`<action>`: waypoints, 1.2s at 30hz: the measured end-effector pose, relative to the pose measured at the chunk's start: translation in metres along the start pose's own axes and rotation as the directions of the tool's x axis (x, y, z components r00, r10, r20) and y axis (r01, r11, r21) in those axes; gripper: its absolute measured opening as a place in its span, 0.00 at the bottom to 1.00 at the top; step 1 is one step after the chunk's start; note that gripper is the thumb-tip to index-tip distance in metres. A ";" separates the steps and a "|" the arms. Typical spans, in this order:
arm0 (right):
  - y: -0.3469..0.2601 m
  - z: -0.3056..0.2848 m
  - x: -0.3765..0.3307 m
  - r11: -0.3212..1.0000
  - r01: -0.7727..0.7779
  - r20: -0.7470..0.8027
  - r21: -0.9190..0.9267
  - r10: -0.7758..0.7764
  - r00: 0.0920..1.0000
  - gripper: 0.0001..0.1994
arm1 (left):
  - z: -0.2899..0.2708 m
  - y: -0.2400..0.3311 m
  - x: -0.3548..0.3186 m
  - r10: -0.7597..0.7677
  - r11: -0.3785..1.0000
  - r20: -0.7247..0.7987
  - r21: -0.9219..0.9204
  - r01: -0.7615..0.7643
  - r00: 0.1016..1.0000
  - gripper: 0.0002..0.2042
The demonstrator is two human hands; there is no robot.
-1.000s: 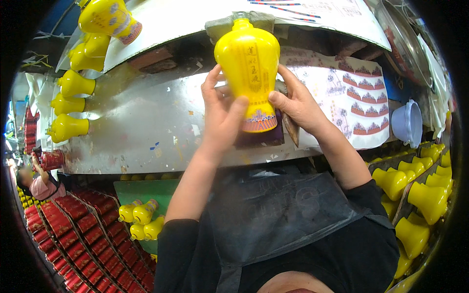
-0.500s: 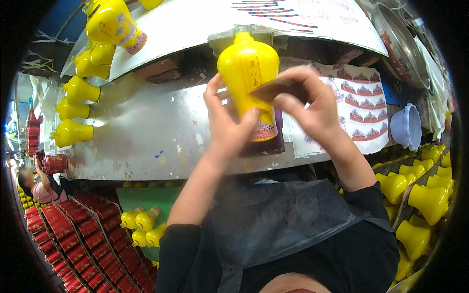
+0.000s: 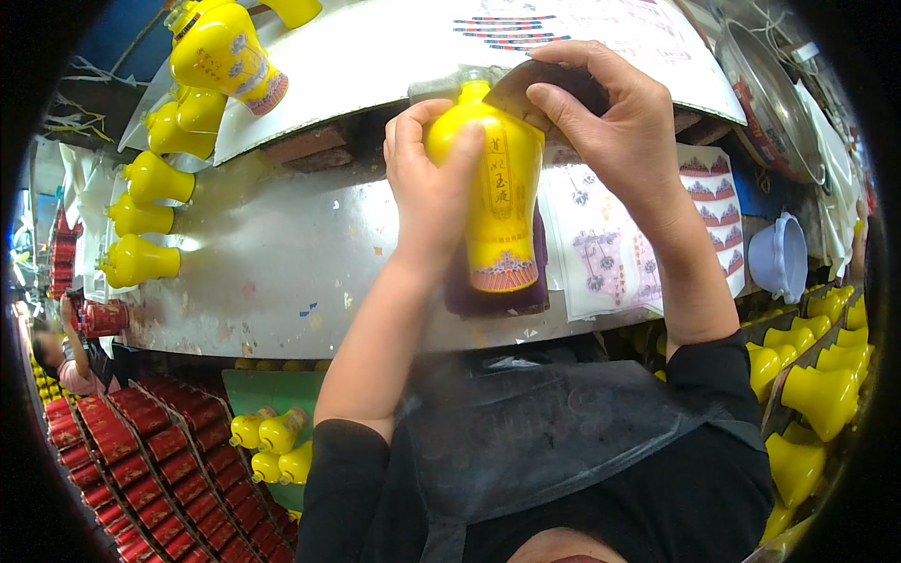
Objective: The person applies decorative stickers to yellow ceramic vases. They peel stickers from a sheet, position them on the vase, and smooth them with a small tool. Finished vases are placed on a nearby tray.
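Note:
A yellow bottle (image 3: 514,216) lies on its side over a dark purple pad (image 3: 462,293) on the metal table. Its clear neck points away from me and a patterned band circles its base. My left hand (image 3: 427,183) is closed around the bottle's left shoulder, the thumb lying on its front. In my right hand (image 3: 624,127) is a flat dark brown scraper (image 3: 516,91), pinched between thumb and fingers. The scraper's edge is at the bottle's right shoulder, just below the neck. A grey cloth (image 3: 430,90) sits beside the neck.
Printed decal sheets (image 3: 601,263) lie right of the bottle; decal strips (image 3: 507,36) rest on a white board (image 3: 375,56) beyond. Yellow bottles (image 3: 141,261) line the table's left. A lilac basin (image 3: 777,258) and racked bottles (image 3: 821,399) are at right. Another person (image 3: 75,361) works far left.
My right hand has carried the scraper up from the bottle's lower front to its shoulder near the neck. My left hand has shifted up the bottle, which sits slightly nearer me.

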State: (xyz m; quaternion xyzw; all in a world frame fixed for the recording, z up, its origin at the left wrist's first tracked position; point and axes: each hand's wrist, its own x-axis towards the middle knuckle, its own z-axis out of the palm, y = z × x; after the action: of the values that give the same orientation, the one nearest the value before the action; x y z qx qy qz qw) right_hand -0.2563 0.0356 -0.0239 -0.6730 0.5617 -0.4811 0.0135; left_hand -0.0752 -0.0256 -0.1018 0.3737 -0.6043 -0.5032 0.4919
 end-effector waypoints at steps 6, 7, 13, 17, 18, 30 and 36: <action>0.010 0.006 0.014 0.996 -0.003 0.095 -0.086 0.011 0.995 0.13 | 0.004 -0.001 0.005 -0.097 0.977 -0.011 -0.191 0.093 0.995 0.18; 0.010 0.007 0.016 0.993 0.007 0.104 -0.115 0.005 0.995 0.13 | 0.005 0.000 0.006 -0.085 0.975 -0.003 -0.206 0.083 0.996 0.18; 0.017 0.007 0.023 0.970 0.078 0.179 -0.231 -0.037 0.983 0.13 | 0.006 0.010 0.009 0.094 0.962 -0.018 0.260 -0.086 0.995 0.19; 0.019 0.007 0.024 0.974 0.128 0.121 -0.188 -0.107 0.987 0.13 | 0.007 0.011 0.013 0.061 0.980 -0.029 0.189 -0.054 0.998 0.17; 0.017 0.007 0.022 0.971 0.176 0.085 -0.164 -0.164 0.983 0.13 | 0.007 0.011 0.014 0.039 0.989 -0.032 0.143 -0.034 0.999 0.17; -0.040 0.001 -0.057 0.801 0.554 0.268 -0.226 -0.495 0.826 0.17 | -0.003 0.012 0.017 -0.142 0.934 0.069 -0.321 0.156 0.988 0.11; -0.084 0.026 -0.066 0.764 0.642 0.718 -0.068 -0.409 0.563 0.16 | -0.013 0.010 0.014 -0.130 0.925 0.094 -0.347 0.155 0.987 0.12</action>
State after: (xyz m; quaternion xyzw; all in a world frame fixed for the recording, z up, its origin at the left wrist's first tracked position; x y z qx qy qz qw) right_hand -0.1704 0.1035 -0.0329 -0.9282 0.3582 -0.0906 -0.0437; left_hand -0.0659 -0.0401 -0.0892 0.3044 -0.4922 -0.6505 0.4919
